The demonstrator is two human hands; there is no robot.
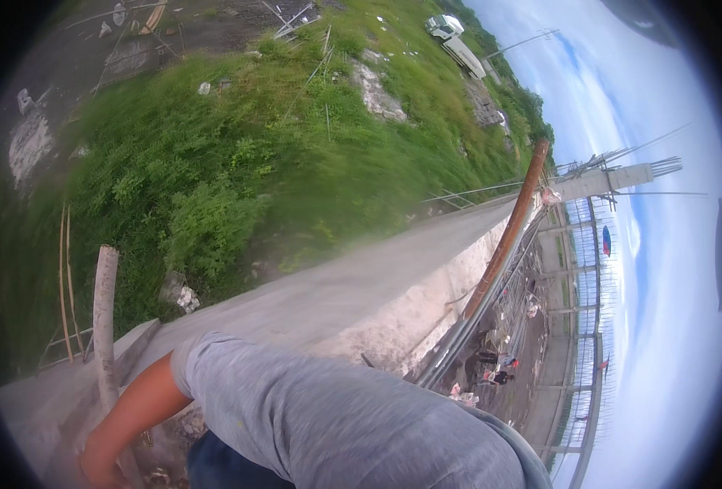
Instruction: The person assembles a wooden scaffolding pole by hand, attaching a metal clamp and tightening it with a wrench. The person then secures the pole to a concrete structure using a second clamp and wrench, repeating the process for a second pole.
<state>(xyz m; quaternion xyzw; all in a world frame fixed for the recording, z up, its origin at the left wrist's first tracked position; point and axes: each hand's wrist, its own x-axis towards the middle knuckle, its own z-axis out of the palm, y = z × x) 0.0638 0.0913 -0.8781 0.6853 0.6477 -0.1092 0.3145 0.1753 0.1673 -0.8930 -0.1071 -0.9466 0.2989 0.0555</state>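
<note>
My left arm, in a grey short sleeve (255, 391), reaches down to the lower left. Only the wrist and part of my left hand (102, 471) show at the lower edge. Its fingers are hidden, so I cannot make out whether it holds anything. A rough wooden pole (105, 301) rises beside the forearm, its lower part passing behind the arm and close to the hand. Dark blue trousers (222, 466) show under the sleeve. My right hand is out of the picture.
A long concrete ledge (312, 301) runs away to the upper right. Along its right side lie a rusty pipe (508, 236) and several grey pipes (451, 350). Far below, people (501, 376) are on the ground. Green plants (190, 179) grow left of the ledge; a truck (456, 45) stands far off.
</note>
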